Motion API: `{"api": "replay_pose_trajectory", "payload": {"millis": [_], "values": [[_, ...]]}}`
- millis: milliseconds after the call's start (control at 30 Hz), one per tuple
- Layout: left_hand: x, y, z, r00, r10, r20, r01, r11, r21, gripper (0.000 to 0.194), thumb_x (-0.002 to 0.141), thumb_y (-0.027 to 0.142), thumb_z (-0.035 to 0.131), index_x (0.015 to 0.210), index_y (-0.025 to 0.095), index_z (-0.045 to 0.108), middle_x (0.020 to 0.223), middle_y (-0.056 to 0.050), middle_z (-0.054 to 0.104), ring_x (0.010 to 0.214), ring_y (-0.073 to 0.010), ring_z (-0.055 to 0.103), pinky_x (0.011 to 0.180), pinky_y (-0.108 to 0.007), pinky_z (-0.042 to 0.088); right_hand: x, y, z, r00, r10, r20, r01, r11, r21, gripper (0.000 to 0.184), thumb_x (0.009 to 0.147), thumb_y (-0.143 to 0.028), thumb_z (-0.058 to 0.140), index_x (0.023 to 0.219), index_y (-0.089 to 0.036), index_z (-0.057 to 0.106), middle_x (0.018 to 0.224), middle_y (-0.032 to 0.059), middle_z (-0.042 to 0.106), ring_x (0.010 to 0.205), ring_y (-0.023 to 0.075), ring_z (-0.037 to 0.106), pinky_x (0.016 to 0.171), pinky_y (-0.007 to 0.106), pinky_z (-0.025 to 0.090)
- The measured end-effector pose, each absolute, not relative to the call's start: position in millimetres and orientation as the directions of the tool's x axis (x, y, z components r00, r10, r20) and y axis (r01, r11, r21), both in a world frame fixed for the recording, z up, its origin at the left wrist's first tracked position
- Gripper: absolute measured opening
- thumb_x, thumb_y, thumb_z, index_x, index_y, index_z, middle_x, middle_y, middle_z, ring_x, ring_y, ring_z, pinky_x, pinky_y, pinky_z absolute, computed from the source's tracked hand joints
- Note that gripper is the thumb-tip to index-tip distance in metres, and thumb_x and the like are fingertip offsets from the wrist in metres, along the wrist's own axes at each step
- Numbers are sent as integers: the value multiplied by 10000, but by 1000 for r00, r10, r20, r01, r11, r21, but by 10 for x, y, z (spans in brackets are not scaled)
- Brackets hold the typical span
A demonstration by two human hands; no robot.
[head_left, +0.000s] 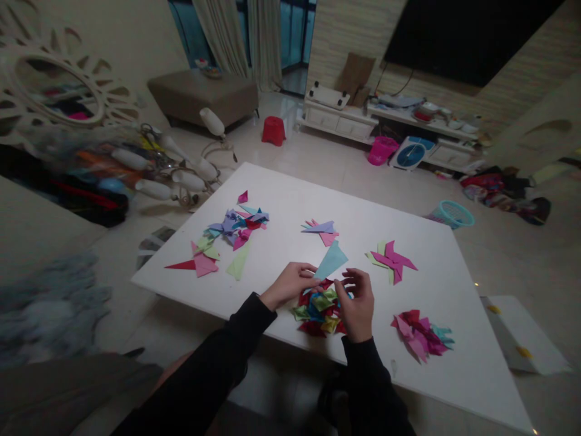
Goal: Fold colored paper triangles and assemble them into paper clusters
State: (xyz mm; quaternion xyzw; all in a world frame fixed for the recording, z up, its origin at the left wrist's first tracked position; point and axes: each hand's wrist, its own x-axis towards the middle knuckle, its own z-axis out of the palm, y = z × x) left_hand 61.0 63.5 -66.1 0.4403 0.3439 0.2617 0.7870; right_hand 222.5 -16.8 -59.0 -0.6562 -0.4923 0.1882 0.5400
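Blue paper (pixel 333 260), folded into a long wedge, is in your left hand (pixel 294 283) in the head view, raised over the near edge of the table (pixel 290 200), its narrow end pinched between your thumb and fingers and its wide end pointing up and away from you. Your right hand (pixel 356 303) is just beside its lower end, loosely curled, with a small gap between thumb and fingertips; you can't tell from here whether it touches the paper. Under both hands, by the near edge, sits a heap of shiny folded paper (pixel 324 301) in red, green, blue and yellow.

Beyond your hands, around the middle of the table, lies a small stack of purple and pink pieces (pixel 321 229). Toward the left edge you have a mixed pile (pixel 231 225), with a small pink piece (pixel 243 197) nearer the far left corner. Closer to the near left corner are pink and red pieces (pixel 204 265), with a light green wedge (pixel 238 264) to their right. Toward the right edge lies a pink pinwheel shape (pixel 396 260) over light green pieces, and nearer you, a pink and teal pile (pixel 420 334).
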Motion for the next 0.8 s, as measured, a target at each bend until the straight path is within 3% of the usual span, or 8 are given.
{"api": "replay_pose_trajectory", "payload": {"millis": [67, 167, 300, 400, 567, 700, 800], "values": [[584, 645, -671, 632, 699, -334, -124, 516, 847, 493, 620, 359, 910, 960, 76, 692, 785, -113, 759, 700, -168, 708, 674, -240, 510, 2281, -182, -619, 240, 863, 444, 695, 166, -700, 273, 892, -223, 635, 1165, -243, 646, 1137, 93, 633, 1011, 243, 592, 799, 402, 531], [560, 637, -655, 678, 646, -351, -139, 582, 801, 514, 598, 361, 924, 949, 78, 678, 813, -128, 766, 717, -180, 723, 682, -250, 529, 2356, -186, -682, -20, 844, 537, 833, 311, -458, 278, 917, -150, 600, 1145, -277, 696, 1228, 89, 637, 1146, 276, 525, 906, 463, 513], [547, 637, -572, 732, 575, -364, -96, 616, 781, 477, 628, 382, 908, 910, 70, 683, 777, -123, 758, 669, -174, 718, 647, -247, 541, 2446, -150, -701, -86, 782, 617, 834, 395, -385, 237, 927, -105, 593, 1062, -261, 709, 1162, 75, 686, 1177, 263, 551, 935, 455, 521], [501, 690, -502, 706, 586, -399, -88, 631, 771, 418, 680, 353, 877, 917, 68, 683, 757, -121, 753, 617, -155, 707, 607, -227, 535, 2554, -49, -668, -115, 767, 631, 846, 409, -343, 231, 937, -106, 584, 1072, -248, 707, 1073, 60, 723, 1095, 238, 604, 929, 426, 522], [327, 833, -456, 574, 708, -412, -125, 573, 810, 251, 775, 212, 767, 941, 74, 638, 708, -123, 736, 575, -169, 712, 566, -227, 543, 2849, 413, -692, -101, 867, 488, 953, 224, -202, 174, 966, -201, 555, 957, -199, 729, 913, 62, 732, 886, 228, 603, 815, 367, 495], [224, 862, -458, 523, 770, -364, -150, 504, 850, 151, 808, 162, 669, 932, 93, 617, 688, -97, 719, 551, -176, 708, 543, -234, 549, 2986, 967, -766, -31, 983, 181, 997, 43, -63, 204, 930, -183, 543, 937, -194, 747, 932, 70, 731, 919, 220, 619, 809, 312, 465], [213, 829, -464, 538, 773, -337, -152, 482, 863, 162, 802, 164, 634, 953, 116, 605, 691, -66, 705, 520, -173, 694, 499, -226, 531, 2949, 1368, -786, -48, 995, 91, 999, 48, 4, 213, 908, -182, 554, 923, -214, 764, 935, 70, 727, 937, 208, 622, 785, 280, 454]]}}
